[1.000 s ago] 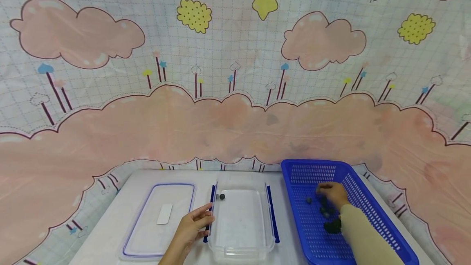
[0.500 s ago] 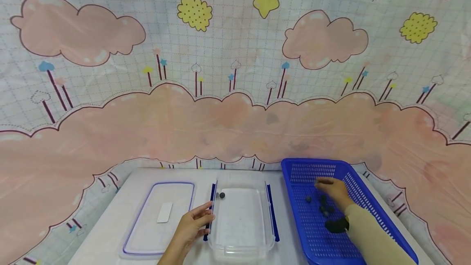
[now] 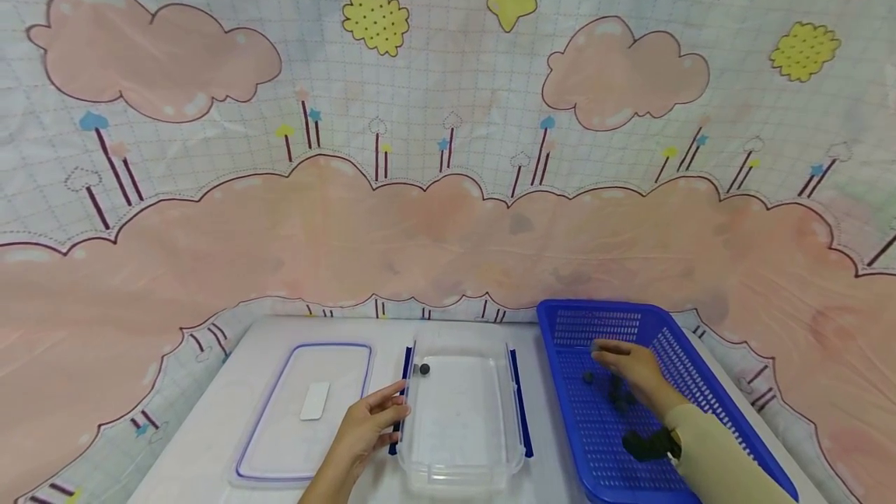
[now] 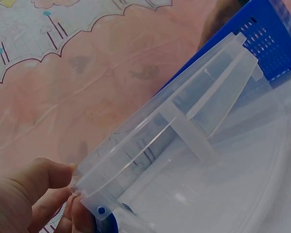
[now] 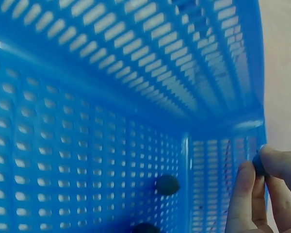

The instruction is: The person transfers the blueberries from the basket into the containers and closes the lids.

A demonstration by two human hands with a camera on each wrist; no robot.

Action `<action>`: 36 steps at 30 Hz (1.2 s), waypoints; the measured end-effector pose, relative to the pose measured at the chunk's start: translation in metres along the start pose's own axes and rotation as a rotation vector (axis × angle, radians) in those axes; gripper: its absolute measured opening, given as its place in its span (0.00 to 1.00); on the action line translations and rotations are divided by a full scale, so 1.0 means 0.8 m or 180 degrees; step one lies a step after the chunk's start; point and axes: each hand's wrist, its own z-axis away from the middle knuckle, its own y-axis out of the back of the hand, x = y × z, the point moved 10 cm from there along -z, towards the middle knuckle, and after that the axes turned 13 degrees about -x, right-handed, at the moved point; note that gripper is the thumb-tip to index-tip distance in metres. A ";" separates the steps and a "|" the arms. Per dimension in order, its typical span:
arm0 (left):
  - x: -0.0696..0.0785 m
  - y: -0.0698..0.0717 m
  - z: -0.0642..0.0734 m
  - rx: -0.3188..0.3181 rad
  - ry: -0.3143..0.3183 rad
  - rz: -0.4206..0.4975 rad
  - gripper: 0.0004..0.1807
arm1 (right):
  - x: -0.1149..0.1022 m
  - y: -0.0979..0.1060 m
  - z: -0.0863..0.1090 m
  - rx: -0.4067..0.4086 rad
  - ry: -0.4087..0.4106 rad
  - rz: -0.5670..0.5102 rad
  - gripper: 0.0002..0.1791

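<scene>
Two hands: one left hand [image 3: 367,425], one right hand [image 3: 635,368]. On the worktop [image 3: 189,430], one clear plastic box [image 3: 462,461] with two blue side latches [image 3: 523,418]; one blue-rimmed lid [image 3: 280,426] toward the left edge, bearing one white rectangle [image 3: 315,400]; one perforated blue basket [image 3: 595,323] along the right edge. Small dark balls: one boxed ball [image 3: 425,369] near the far left corner, one pinched ball [image 5: 260,166], one lone ball [image 3: 588,377] toward the basket's left edge; the rest bunched [image 3: 617,393], too blurred to count.

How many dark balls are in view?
At least 5: one dark ball in the clear box, one pinched ball in the right hand, one lone ball and a cluster of two or more in the blue basket. Blur or overlap may hide more.
</scene>
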 end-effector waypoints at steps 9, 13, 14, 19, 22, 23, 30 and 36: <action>-0.001 -0.001 -0.001 -0.0016 0.0012 0.0001 0.28 | -0.017 -0.019 0.013 -0.0074 0.0120 -0.0026 0.29; 0.000 0.000 -0.002 -0.0017 -0.0009 0.0009 0.28 | -0.025 -0.030 0.019 -0.0125 0.0172 -0.0115 0.28; 0.000 0.000 -0.002 -0.0022 -0.0023 0.0013 0.28 | -0.026 -0.033 0.019 -0.0135 0.0190 -0.0155 0.28; -0.001 0.000 -0.003 -0.0033 -0.0033 0.0012 0.28 | -0.035 -0.045 0.020 -0.0209 0.0255 -0.0199 0.28; -0.002 0.000 -0.004 -0.0026 -0.0019 0.0000 0.28 | -0.039 -0.050 0.018 -0.0242 0.0274 -0.0248 0.27; -0.002 -0.001 -0.004 -0.0026 -0.0015 -0.0001 0.28 | -0.040 -0.051 0.016 -0.0247 0.0282 -0.0284 0.27; -0.002 -0.002 -0.006 -0.0052 0.0002 0.0006 0.28 | -0.051 -0.063 0.008 -0.0352 0.0407 -0.0466 0.26; -0.006 0.002 -0.006 0.0025 0.0081 0.0000 0.28 | -0.060 -0.071 0.006 -0.0358 0.0331 -0.0375 0.26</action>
